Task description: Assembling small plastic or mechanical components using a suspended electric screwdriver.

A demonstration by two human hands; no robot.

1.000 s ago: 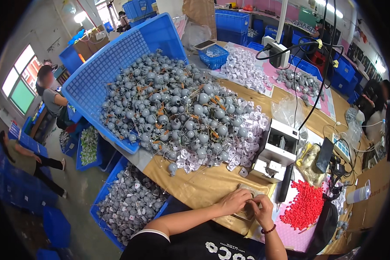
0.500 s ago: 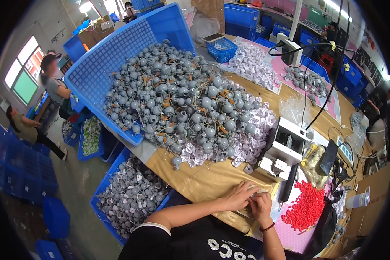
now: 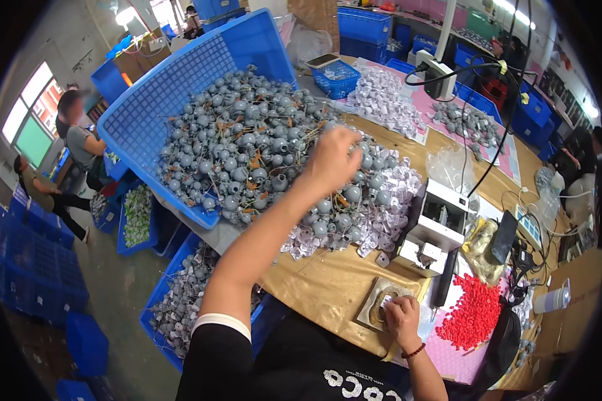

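Note:
My left hand [image 3: 336, 159] is stretched out over a large heap of round grey plastic parts [image 3: 247, 137] with thin wires and orange bits. Its fingers are curled, and whatever they grip is hidden. My right hand [image 3: 403, 319] rests at a small square metal block [image 3: 378, 299] with a rounded recess, at the table's near edge. Its fingers are bent and pressed together over the recess; I cannot make out what is in them. White flat plastic pieces [image 3: 394, 207] lie spread along the right side of the grey heap.
A tilted blue crate [image 3: 137, 123] backs the heap. A small white machine [image 3: 435, 227] stands right of it. Red small parts [image 3: 468, 314] lie on a pink sheet. A blue bin [image 3: 157, 301] of grey parts sits below left. Black cables [image 3: 508, 120] hang at right.
My left hand has left the metal block beside my right hand and reached up and away to the grey heap. The block is now uncovered; my right hand stays there.

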